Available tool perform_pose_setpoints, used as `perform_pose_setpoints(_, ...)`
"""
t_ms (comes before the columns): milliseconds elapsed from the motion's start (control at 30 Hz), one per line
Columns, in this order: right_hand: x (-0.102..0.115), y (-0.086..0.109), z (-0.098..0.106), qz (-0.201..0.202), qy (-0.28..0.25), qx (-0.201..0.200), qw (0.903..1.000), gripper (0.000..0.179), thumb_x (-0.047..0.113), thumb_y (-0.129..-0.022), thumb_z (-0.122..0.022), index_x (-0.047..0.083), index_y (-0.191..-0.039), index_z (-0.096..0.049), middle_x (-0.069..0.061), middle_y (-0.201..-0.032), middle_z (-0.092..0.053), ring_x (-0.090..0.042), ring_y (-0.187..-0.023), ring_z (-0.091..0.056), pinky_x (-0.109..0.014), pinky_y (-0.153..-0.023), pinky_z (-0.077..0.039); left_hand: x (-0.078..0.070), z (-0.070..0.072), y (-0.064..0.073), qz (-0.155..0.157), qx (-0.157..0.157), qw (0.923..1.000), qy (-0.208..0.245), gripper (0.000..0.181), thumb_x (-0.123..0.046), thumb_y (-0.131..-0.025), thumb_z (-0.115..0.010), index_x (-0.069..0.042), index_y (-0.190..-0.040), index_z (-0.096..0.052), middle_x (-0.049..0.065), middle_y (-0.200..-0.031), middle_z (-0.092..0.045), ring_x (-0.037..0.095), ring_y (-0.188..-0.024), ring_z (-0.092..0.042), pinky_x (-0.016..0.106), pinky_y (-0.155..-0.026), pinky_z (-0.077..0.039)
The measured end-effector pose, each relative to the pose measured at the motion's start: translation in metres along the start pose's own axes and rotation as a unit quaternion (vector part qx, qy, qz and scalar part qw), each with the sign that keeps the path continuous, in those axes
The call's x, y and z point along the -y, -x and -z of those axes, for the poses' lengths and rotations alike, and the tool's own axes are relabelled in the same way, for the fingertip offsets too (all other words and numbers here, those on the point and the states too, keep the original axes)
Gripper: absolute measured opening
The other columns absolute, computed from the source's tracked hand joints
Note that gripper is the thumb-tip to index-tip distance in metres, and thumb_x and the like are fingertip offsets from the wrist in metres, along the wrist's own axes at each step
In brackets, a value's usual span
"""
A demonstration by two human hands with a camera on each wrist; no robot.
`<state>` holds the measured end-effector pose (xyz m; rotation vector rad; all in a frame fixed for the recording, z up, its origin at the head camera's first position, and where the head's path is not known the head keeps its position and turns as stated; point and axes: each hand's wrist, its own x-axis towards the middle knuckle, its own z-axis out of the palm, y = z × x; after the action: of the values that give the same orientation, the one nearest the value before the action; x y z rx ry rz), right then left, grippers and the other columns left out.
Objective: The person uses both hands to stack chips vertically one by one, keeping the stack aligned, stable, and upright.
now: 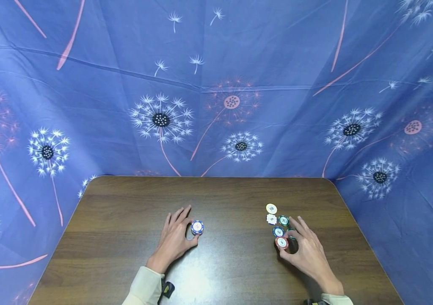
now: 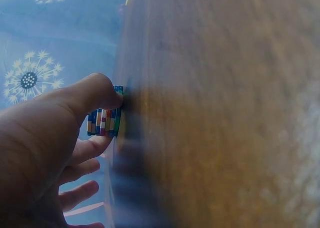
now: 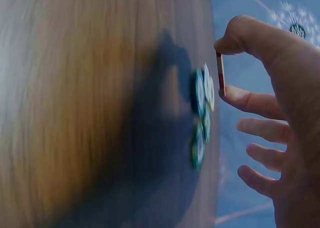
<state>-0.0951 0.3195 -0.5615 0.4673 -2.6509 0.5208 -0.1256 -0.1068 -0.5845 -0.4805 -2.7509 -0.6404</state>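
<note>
Thumb and index finger of my left hand [image 1: 175, 238] grip the sides of a stack of poker chips [image 1: 197, 227] standing on the table. A blue-and-white chip tops it in the head view, and several colours show along its edge in the left wrist view [image 2: 104, 123]. My right hand [image 1: 307, 250] pinches a red poker chip [image 1: 282, 242] edge to edge, raised above the table in the right wrist view. Near that hand lie a blue chip [image 1: 278, 231], a green chip [image 1: 283, 220], a white chip [image 1: 271, 219] and a yellowish chip [image 1: 271, 208]. Another green chip [image 1: 291, 234] is partly hidden by the fingers.
The brown wooden table [image 1: 235, 199] has rounded far corners. A blue cloth [image 1: 292, 110] with dandelion prints hangs behind it and along both sides. Dark devices sit at both wrists, by the light sleeves [image 1: 144, 288].
</note>
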Motion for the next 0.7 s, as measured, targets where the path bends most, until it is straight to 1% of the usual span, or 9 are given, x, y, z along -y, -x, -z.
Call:
perform_pose_setpoints(167,0.022,-0.013,-0.019,0.022,-0.023,0.023,0.9992,0.033,0.026,-0.064,-0.093,0.013,-0.089,-0.074,-0.022,-0.145,-0.064,-0.053,-0.141,-0.051,-0.072,-0.103,-0.046,0.0,0.001,0.0,0.005,0.008,1.0,0.001,0.045,-0.033,-0.078,-0.092,-0.006,-0.112,-0.079,0.017,-0.158,-0.056,0.042,-0.145,-0.05,0.07,-0.119,-0.035)
perform_pose_setpoints(333,0.051,-0.029,-0.039,0.055,-0.054,0.067,0.9948,0.033,0.03,-0.067,-0.093,0.017,-0.089,-0.072,-0.02,-0.148,-0.063,-0.048,-0.146,-0.05,-0.074,-0.107,-0.044,-0.001,0.001,0.0,0.006,0.008,0.9999,-0.002,0.046,-0.033,-0.079,-0.092,-0.005,-0.113,-0.079,0.016,-0.158,-0.056,0.041,-0.146,-0.05,0.07,-0.119,-0.035)
perform_pose_setpoints(433,0.067,-0.039,-0.05,0.082,-0.066,0.084,0.9908,0.033,0.032,-0.068,-0.092,0.017,-0.088,-0.072,-0.02,-0.148,-0.064,-0.046,-0.146,-0.05,-0.072,-0.109,-0.045,-0.001,0.001,0.0,0.004,0.007,1.0,0.0,0.046,-0.034,-0.078,-0.092,-0.005,-0.113,-0.079,0.016,-0.158,-0.056,0.042,-0.145,-0.05,0.07,-0.119,-0.035)
perform_pose_setpoints(567,0.084,-0.055,-0.06,0.118,-0.072,0.094,0.9859,0.031,0.034,-0.072,-0.091,0.016,-0.09,-0.073,-0.02,-0.149,-0.063,-0.044,-0.146,-0.051,-0.068,-0.111,-0.046,0.001,0.001,-0.001,0.006,0.012,0.9999,0.0,0.046,-0.035,-0.079,-0.091,-0.006,-0.113,-0.079,0.016,-0.159,-0.055,0.042,-0.146,-0.049,0.07,-0.119,-0.035)
perform_pose_setpoints(700,0.1,-0.071,-0.067,0.145,-0.068,0.103,0.9818,0.03,0.034,-0.074,-0.089,0.016,-0.091,-0.073,-0.018,-0.15,-0.062,-0.041,-0.147,-0.051,-0.066,-0.112,-0.046,0.002,0.001,-0.001,0.01,0.019,0.9998,0.0,0.047,-0.037,-0.08,-0.09,-0.007,-0.115,-0.079,0.016,-0.16,-0.054,0.041,-0.147,-0.048,0.07,-0.12,-0.033)
